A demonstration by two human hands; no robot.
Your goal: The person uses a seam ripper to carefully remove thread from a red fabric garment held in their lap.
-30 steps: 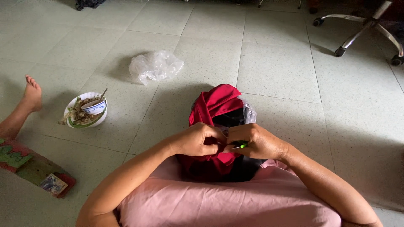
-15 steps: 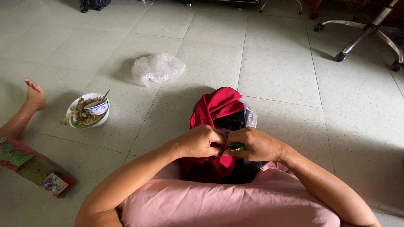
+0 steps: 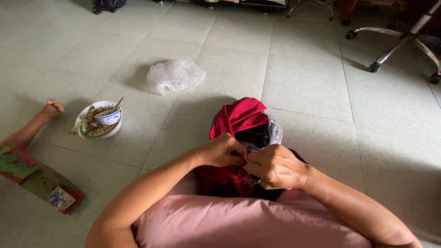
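The red cloth [image 3: 236, 121] lay bunched before my lap, pinched by my left hand [image 3: 223, 150] and right hand [image 3: 274, 166], knuckles touching. A crumpled plastic bag [image 3: 175, 76] sat at eleven o'clock, a food plate [image 3: 98, 121] at nine.

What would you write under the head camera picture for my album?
Left hand and right hand meet over red cloth on a tiled floor.

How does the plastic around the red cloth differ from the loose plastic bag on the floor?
The clear plastic at the red cloth wraps it, right beside both hands; the loose plastic bag lies crumpled, apart, untouched on the floor. Both are thin and see-through.
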